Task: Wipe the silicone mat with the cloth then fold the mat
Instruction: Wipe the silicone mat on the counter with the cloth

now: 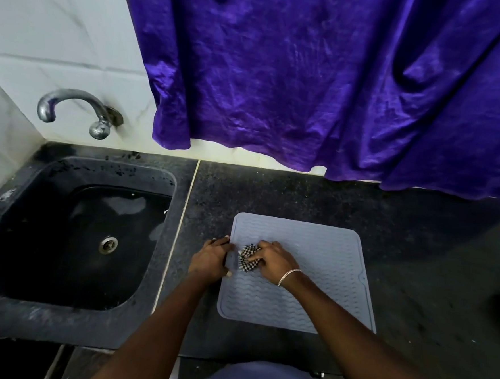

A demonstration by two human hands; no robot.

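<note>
A grey silicone mat [321, 253] with wavy ridges lies flat on the dark countertop. My right hand [272, 260] presses a bunched black-and-white checkered cloth [247, 258] onto the mat near its left edge. My left hand [213, 257] rests on the mat's left edge, fingers over the border, holding it down. A bracelet circles my right wrist.
A black sink [71, 236] with a metal drain is set into the counter to the left, a chrome tap [74, 109] on the tiled wall above it. A purple curtain [324, 76] hangs behind the counter, its hem near the back edge.
</note>
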